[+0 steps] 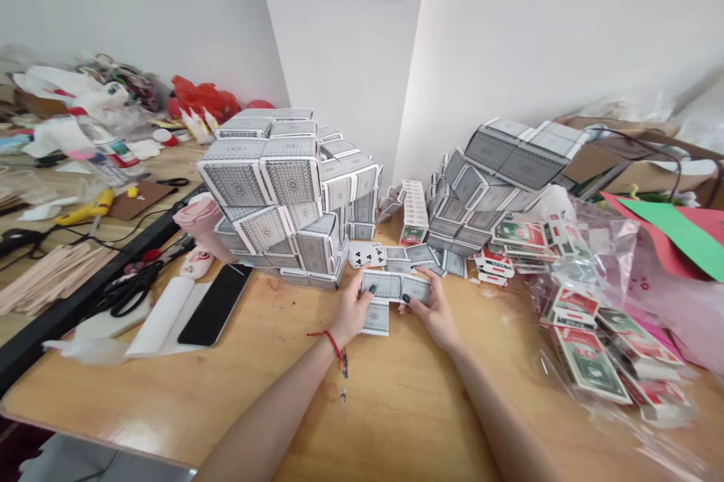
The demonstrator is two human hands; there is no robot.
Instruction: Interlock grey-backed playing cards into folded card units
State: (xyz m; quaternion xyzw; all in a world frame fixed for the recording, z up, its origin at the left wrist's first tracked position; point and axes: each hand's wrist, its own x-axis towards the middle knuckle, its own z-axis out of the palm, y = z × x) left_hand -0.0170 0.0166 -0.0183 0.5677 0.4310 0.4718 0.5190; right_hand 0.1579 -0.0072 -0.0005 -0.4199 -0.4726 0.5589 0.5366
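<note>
On the near side of the card strip (388, 286), past a small card piece (376, 320), the bench (410, 399) offers open passage. Bare lanes run left of the strip to the phone (213, 306) and right to the boxes (591, 363). Beyond the strip, loose cards (366, 254) lie close; a tall tower (291, 180) blocks the left, a leaning tower (483, 191) the right, and a white slatted piece (414, 212) stands between.

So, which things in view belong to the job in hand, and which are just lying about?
Likely part of the job:
cards in the left hand and right hand
further cards lying just beyond
left card structure
right card structure

Seemingly just lying about:
phone
wooden sticks
red plastic bag
green paper
</note>
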